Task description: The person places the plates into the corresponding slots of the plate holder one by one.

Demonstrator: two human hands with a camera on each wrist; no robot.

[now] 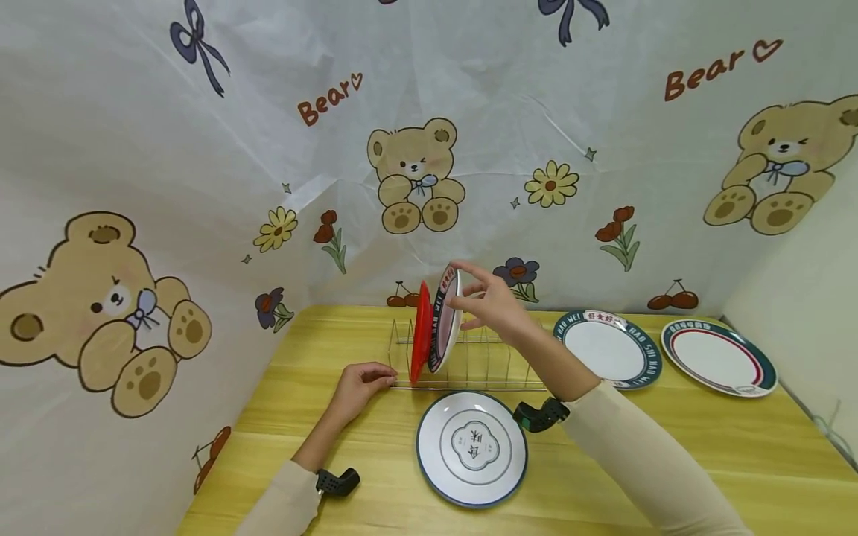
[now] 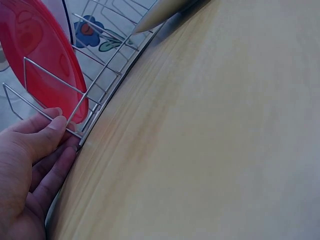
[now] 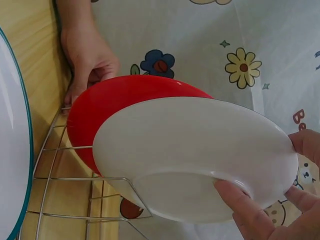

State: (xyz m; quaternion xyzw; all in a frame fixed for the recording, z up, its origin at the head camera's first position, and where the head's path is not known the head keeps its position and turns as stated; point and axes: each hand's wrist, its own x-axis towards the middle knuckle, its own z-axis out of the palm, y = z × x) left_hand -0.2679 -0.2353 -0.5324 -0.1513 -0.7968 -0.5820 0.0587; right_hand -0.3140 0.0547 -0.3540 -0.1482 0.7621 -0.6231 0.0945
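A wire dish rack (image 1: 496,388) stands on the table, with a red plate (image 1: 420,335) upright near its left end. Just right of that, my right hand (image 1: 494,304) holds a white plate with a dark lettered rim (image 1: 440,331) by its upper edge. In the right wrist view the pale underside of this plate (image 3: 165,135) faces the camera, its lower edge among the wires, with fingers on the rim and underside. At the rack's front left corner my left hand (image 1: 362,383) pinches the wire frame (image 2: 75,132) between thumb and fingers.
A white plate with a blue edge (image 1: 472,484) lies flat in front of the rack. Two oval plates lie to the right, one with a lettered dark rim (image 1: 603,353), one with green and red bands (image 1: 717,357). A bear-printed cloth (image 1: 482,112) hangs behind the table.
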